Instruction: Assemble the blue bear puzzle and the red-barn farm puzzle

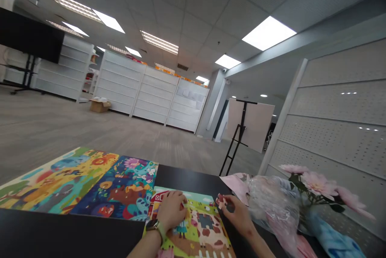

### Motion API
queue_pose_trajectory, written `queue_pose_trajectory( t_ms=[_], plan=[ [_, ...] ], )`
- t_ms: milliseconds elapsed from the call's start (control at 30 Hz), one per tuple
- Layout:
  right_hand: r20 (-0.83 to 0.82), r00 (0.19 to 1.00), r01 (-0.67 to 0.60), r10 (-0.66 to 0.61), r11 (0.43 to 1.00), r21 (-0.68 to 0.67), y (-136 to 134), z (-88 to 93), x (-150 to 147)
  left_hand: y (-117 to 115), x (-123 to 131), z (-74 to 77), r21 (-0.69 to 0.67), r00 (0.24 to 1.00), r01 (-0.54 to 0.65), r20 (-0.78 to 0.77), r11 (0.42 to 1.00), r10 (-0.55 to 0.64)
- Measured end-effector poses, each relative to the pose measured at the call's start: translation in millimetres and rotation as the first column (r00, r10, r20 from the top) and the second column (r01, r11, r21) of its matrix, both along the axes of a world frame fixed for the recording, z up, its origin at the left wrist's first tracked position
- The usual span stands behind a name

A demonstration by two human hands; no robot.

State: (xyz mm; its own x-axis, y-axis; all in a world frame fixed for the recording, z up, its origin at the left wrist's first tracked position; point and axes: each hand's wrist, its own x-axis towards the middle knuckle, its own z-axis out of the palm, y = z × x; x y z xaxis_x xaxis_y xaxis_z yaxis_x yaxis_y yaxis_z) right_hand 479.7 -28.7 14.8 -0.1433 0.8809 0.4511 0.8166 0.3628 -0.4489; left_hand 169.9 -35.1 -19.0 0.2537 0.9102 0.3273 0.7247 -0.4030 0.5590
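Note:
A farm jigsaw puzzle (215, 230) with a spotted cow lies on the black table before me. Within the cow's body is a dark gap (205, 221) shaped like a puzzle piece. My left hand (171, 209), with a watch (153, 226) on its wrist, rests palm down on the puzzle's left part, holding nothing that shows. Just off the puzzle's right edge, my right hand (238, 213) pinches a small reddish-and-white puzzle piece (221, 201) between thumb and fingers.
Two more animal puzzles, one yellow (64, 183) and one dark blue (120, 189), lie to the left on the table (60, 236). To the right are crumpled clear plastic wrapping (271, 197), pink flowers (319, 183) and blue wrapping (334, 238). An easel (241, 129) stands beyond.

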Motion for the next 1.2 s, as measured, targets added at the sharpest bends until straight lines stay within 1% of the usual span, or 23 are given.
queue_pose_trajectory(
  t_ms=[67, 133, 233, 300, 367, 500, 600, 733, 833, 967, 1133, 1200],
  plan=[
    [-0.004, 0.997, -0.082, 0.082, 0.996, -0.026, -19.1, 5.6, -14.9, -0.9, 0.0, 1.2, 0.008, 1.000, -0.004, 0.001, 1.000, 0.004],
    [0.014, 0.987, -0.158, 0.160, 0.984, -0.085, -39.0, 8.1, -25.5, -1.5, -0.2, 1.9, 0.015, 1.000, -0.004, 0.000, 1.000, 0.004],
    [0.043, 0.965, -0.246, 0.257, 0.952, -0.182, -64.6, 5.4, -29.4, -1.6, -0.6, 1.7, 0.008, 1.000, 0.001, -0.009, 1.000, -0.001],
    [0.042, 0.959, -0.264, 0.279, 0.939, -0.220, -76.0, 0.5, -27.3, -1.3, -0.7, 1.0, 0.002, 1.000, 0.002, -0.017, 1.000, -0.002],
    [0.022, 0.972, -0.222, 0.233, 0.948, -0.227, -82.9, -5.5, -25.9, -1.0, -0.7, 0.3, -0.001, 1.000, 0.000, -0.023, 1.000, 0.000],
    [-0.021, 0.998, -0.068, 0.065, 0.972, -0.226, -90.3, -19.7, -31.4, -1.2, -0.6, 0.3, -0.005, 0.999, -0.002, -0.041, 1.000, 0.002],
    [0.001, 1.000, -0.025, 0.025, 0.982, -0.186, -95.4, -28.6, -42.7, -1.5, -0.3, 0.8, -0.009, 0.998, -0.003, -0.058, 1.000, 0.003],
    [0.059, 0.998, 0.006, 0.003, 0.987, -0.162, -98.4, -31.9, -59.8, -0.1, 0.4, -0.4, -0.014, 0.998, 0.000, -0.069, 1.000, -0.001],
    [0.048, 0.999, -0.002, 0.011, 0.984, -0.179, -93.8, -30.3, -67.3, 1.4, 0.6, -1.9, -0.014, 0.998, 0.005, -0.066, 1.000, -0.006],
    [0.013, 0.998, -0.062, 0.067, 0.976, -0.208, -82.9, -24.6, -69.0, 1.3, 0.2, -2.3, -0.007, 0.998, 0.010, -0.057, 1.000, -0.011],
    [0.001, 0.979, -0.200, 0.202, 0.970, -0.141, -64.7, -12.1, -65.3, -1.7, -0.4, 0.5, -0.001, 0.999, 0.008, -0.052, 1.000, -0.008],
    [-0.011, 0.973, -0.231, 0.232, 0.963, -0.139, -55.8, -9.4, -63.8, -2.5, -0.4, 1.9, 0.000, 0.998, 0.007, -0.055, 1.000, -0.007]
  ],
)
